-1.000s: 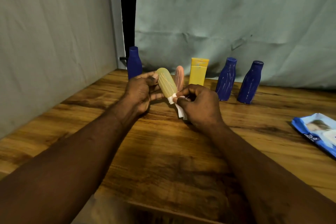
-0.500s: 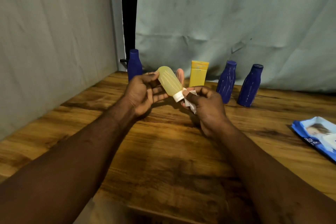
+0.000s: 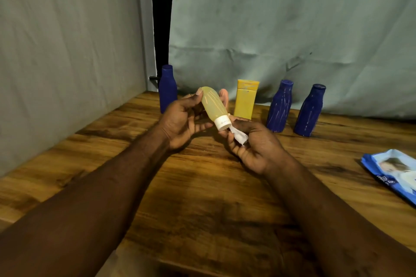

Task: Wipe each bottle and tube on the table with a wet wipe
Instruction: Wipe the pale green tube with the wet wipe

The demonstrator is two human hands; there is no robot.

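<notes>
My left hand (image 3: 182,119) holds a pale yellow tube (image 3: 212,105) above the table, tilted with its white cap (image 3: 222,122) pointing down to the right. My right hand (image 3: 254,144), palm turned up, pinches a crumpled white wet wipe (image 3: 239,136) just under the cap. Along the back stand a blue bottle (image 3: 167,89) at the left, a pink tube (image 3: 224,96) mostly hidden behind the yellow one, a yellow-orange tube (image 3: 245,99), and two more blue bottles (image 3: 280,105) (image 3: 309,110).
A blue pack of wet wipes (image 3: 392,171) lies at the right edge of the wooden table (image 3: 202,198). Grey cloth walls close in the left side and the back. The table's near edge runs under my forearms.
My right hand has rolled palm up and drawn the wipe off the cap, which now shows bare. My left hand has tilted the tube a little further, cap lower.
</notes>
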